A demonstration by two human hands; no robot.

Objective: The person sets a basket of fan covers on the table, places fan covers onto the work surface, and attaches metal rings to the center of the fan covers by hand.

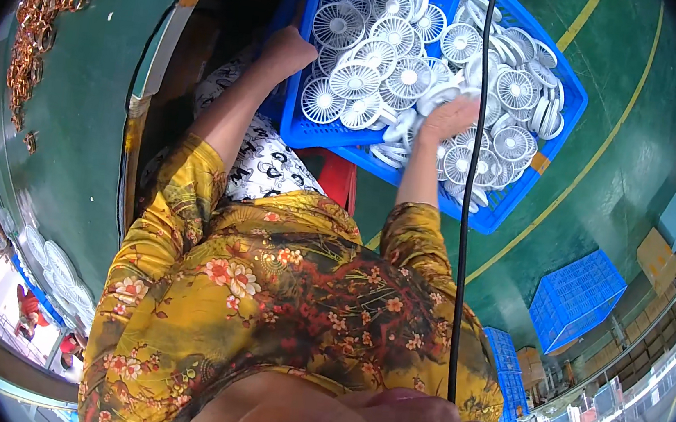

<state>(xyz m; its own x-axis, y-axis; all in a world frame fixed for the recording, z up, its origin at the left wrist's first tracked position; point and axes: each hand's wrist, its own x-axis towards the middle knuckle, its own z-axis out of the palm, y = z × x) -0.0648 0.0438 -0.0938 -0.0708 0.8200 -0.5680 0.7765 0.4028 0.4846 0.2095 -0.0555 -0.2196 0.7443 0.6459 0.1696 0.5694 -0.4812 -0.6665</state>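
Closed over the left edge of a blue plastic crate (329, 137) is my left hand (287, 51); its fingertips are hidden. That crate holds a heap of round white fan grilles (356, 79) with radial spokes. A larger blue crate (512, 203) lies partly beneath and to the right of it, also full of white grilles (514, 144). My right hand (450, 121) rests on the grilles where the two heaps meet, fingers stretched out flat. I cannot see it gripping a grille.
A black cable (460, 290) hangs down beside my right hand. Along the left runs a green worktable (90, 102) with copper-coloured rings (43, 36) and stacked white discs (60, 272). At the right, a blue crate (578, 298) and cardboard boxes (658, 259) stand on the green floor.
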